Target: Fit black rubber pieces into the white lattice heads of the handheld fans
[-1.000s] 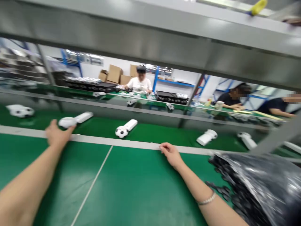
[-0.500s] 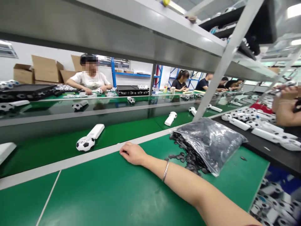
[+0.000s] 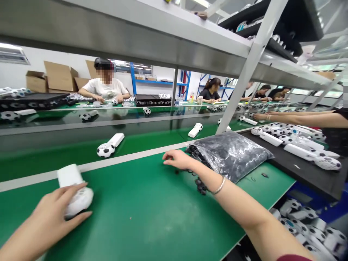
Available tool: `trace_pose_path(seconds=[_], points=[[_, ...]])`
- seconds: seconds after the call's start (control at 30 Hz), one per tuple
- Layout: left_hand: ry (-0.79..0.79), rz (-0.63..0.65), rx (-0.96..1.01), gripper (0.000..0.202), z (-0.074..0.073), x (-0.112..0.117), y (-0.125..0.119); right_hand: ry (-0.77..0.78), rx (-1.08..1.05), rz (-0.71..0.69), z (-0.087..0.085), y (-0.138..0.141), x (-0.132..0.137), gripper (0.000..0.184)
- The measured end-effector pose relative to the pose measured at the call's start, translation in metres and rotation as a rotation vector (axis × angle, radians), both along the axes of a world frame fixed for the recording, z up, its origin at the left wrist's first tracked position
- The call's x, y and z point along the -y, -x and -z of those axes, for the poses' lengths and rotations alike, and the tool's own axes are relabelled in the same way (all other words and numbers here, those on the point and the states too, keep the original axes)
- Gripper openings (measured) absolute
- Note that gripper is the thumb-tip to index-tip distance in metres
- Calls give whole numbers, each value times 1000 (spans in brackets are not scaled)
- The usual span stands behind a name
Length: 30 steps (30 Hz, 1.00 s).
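The left hand point(image 3: 53, 214) grips a white plastic wand with a rounded head point(image 3: 80, 201), fingers curled around the head, above the green work mat point(image 3: 141, 214). The half-open right hand point(image 3: 178, 159) holds nothing, just beside loose black discs point(image 3: 201, 185) and a clear plastic bag of them point(image 3: 231, 156). Ahead of the left hand, a football-patterned wand point(image 3: 106, 150) lies on a green conveyor belt point(image 3: 54, 163), beneath grey steel shelving point(image 3: 136, 36).

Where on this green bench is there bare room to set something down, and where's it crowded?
Bare green mat lies between the left hand, holding a white soccer-ball piece, and the right hand. Crowded: the plastic bag of black discs and the black bench packed with white pieces, to the right.
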<state>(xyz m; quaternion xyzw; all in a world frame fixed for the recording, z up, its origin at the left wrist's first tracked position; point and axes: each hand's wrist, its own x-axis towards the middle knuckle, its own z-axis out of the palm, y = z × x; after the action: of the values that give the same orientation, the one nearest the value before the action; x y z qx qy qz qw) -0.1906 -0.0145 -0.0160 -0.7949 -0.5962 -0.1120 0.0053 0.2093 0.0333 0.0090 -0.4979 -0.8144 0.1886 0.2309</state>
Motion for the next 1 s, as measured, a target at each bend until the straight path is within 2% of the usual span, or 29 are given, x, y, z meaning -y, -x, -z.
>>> trace_pose_path(seconds=[0.07,0.17,0.3,0.37,0.43,0.5,0.57,0.73,0.87,1.0], points=[[37,128,69,58,-1,7,-31,49,45,68,0,-32,12,14],[128,256,130,58,-16,10,-81,78,88,135,7,-58,24,18],[74,421,123,44,-36,4,-144,22,86,112,15,-53,34,18],[93,439,190,44,-35,-1,-169,-23,84,85,15,-45,37,18],[182,398,293,49,-28,-5,-186,-53,92,54,15,-37,41,18],[257,372,365,52,-21,-7,-195,-84,144,19,15,-32,44,17],[263,377,362,56,-16,-6,-197,-125,259,4,16,-27,46,16],[200,400,185,65,-18,3,-196,-178,511,52,17,-15,51,13],[195,402,56,62,-19,10,-204,-186,544,103,21,-11,50,17],[145,370,2,69,-16,16,-209,-176,527,168,28,-10,46,20]])
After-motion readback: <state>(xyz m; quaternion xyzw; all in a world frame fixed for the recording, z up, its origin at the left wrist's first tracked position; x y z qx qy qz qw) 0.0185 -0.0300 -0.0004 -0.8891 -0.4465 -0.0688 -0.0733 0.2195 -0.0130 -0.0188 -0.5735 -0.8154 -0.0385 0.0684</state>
